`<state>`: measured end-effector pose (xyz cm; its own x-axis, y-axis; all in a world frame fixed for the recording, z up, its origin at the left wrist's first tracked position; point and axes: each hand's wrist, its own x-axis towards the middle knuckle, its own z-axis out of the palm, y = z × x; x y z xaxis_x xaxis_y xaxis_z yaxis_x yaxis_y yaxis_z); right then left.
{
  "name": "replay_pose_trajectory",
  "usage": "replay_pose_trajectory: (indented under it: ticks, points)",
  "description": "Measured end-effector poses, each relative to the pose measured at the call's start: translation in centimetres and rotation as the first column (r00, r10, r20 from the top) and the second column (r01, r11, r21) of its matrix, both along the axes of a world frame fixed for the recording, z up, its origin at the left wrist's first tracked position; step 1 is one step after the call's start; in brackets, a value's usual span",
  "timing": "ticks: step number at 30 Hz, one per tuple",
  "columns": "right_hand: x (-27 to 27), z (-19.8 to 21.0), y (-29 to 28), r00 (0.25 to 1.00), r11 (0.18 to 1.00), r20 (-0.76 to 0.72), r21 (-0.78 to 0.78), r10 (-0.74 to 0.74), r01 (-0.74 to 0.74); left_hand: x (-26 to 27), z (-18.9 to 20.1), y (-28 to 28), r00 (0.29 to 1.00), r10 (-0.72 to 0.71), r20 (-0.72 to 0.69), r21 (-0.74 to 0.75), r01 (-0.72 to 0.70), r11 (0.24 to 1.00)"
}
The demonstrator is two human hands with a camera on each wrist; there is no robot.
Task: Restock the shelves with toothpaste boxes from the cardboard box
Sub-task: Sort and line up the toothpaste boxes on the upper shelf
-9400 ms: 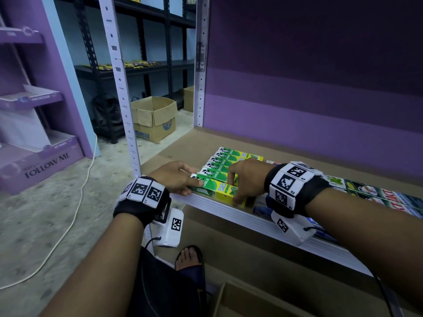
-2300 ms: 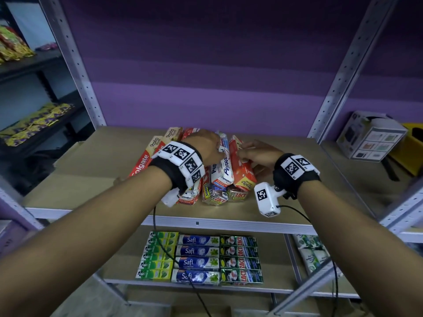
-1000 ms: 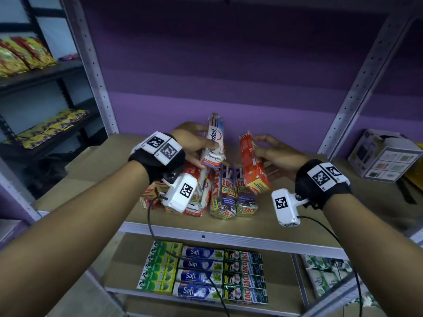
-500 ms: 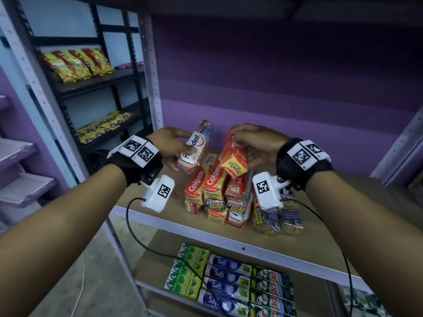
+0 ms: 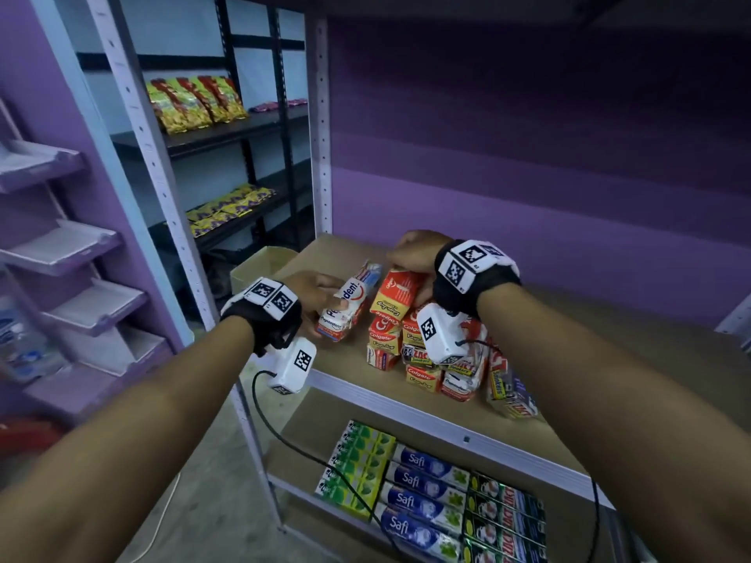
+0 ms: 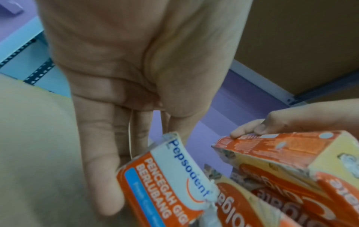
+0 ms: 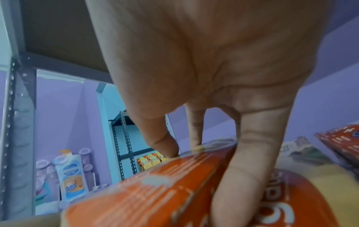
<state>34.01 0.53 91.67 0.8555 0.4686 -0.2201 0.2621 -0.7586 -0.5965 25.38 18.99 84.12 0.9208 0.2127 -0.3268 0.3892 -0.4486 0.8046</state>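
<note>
My left hand (image 5: 315, 296) grips a white and red Pepsodent box (image 5: 348, 304) (image 6: 165, 176) just left of the pile, a little above the brown shelf board (image 5: 609, 351). My right hand (image 5: 414, 253) (image 7: 204, 138) holds a red Colgate box (image 5: 396, 292) (image 7: 155, 192) from above, thumb on one side and fingers on the other, over a pile of red toothpaste boxes (image 5: 422, 359). The Colgate box (image 6: 281, 147) also shows in the left wrist view. The pile's right part is hidden by my right wrist camera.
On the shelf below lie rows of green boxes (image 5: 357, 465), blue Safi boxes (image 5: 422, 493) and dark boxes (image 5: 504, 518). An open cardboard box (image 5: 260, 266) stands on the floor behind the grey upright (image 5: 321, 128). Snack bags (image 5: 195, 101) fill black shelves at the left. A purple display rack (image 5: 73, 278) stands far left.
Both hands have come down and left with their boxes, from raised above the pile to level with its top. The view has swung left, showing more of the black shelves.
</note>
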Motion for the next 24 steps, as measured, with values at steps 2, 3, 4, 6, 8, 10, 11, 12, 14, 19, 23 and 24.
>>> replay_pose_trajectory:
  ticks: [2,3,4,6,8,10,11,12,14,19,23,24]
  points:
    - [0.1,-0.3,0.7,0.998,0.994,0.059,-0.102,0.036,-0.029,-0.2,-1.4,-0.1,1.0,0.012,-0.024,-0.056,-0.013,0.998]
    - [0.1,-0.4,0.9,0.994,0.985,0.086,-0.167,0.061,-0.046,-0.3,-2.0,-0.2,0.999,0.023,-0.035,-0.084,-0.026,0.996]
    - [0.2,-0.5,1.1,0.99,0.971,0.107,-0.229,0.092,-0.065,-0.4,-2.6,-0.3,0.999,0.034,-0.041,-0.109,-0.039,0.993]
    - [0.4,-0.7,1.5,0.988,0.95,0.105,-0.302,0.116,-0.079,-0.3,-3.3,-0.5,0.998,0.046,-0.038,-0.14,-0.051,0.989]
    - [0.5,-1.1,1.4,0.987,0.931,0.096,-0.354,0.13,-0.088,-0.1,-3.4,-0.7,0.999,0.04,-0.034,-0.124,-0.044,0.991]
    - [0.7,-1.4,1.3,0.983,0.922,0.111,-0.374,0.147,-0.095,0.2,-3.2,-1.1,0.999,0.025,-0.038,-0.098,-0.029,0.995]
    - [0.6,-1.3,1.2,0.986,0.928,0.101,-0.361,0.133,-0.089,0.4,-3.2,-1.2,0.999,0.018,-0.042,-0.091,-0.022,0.996]
    - [0.5,-1.1,1.1,0.991,0.939,0.076,-0.335,0.113,-0.081,0.6,-3.0,-1.4,0.999,0.009,-0.045,-0.083,-0.013,0.996]
    - [0.3,-0.8,0.8,0.995,0.956,0.042,-0.284,0.09,-0.075,0.9,-2.9,-1.6,0.998,-0.03,-0.058,-0.018,0.029,0.999]
    - [0.2,0.4,-1.9,0.995,0.987,0.06,-0.145,0.083,-0.073,2.2,-2.2,-1.6,0.995,-0.086,-0.042,0.433,0.096,0.896]
    - [0.4,1.7,-4.6,0.994,0.991,0.1,-0.131,0.047,-0.034,3.1,-1.5,-1.4,0.991,-0.122,-0.056,0.604,0.131,0.786]
    - [0.5,1.9,-5.4,0.995,0.993,0.099,-0.118,0.031,-0.019,3.3,-1.2,-1.4,0.992,-0.118,-0.037,0.614,0.116,0.781]
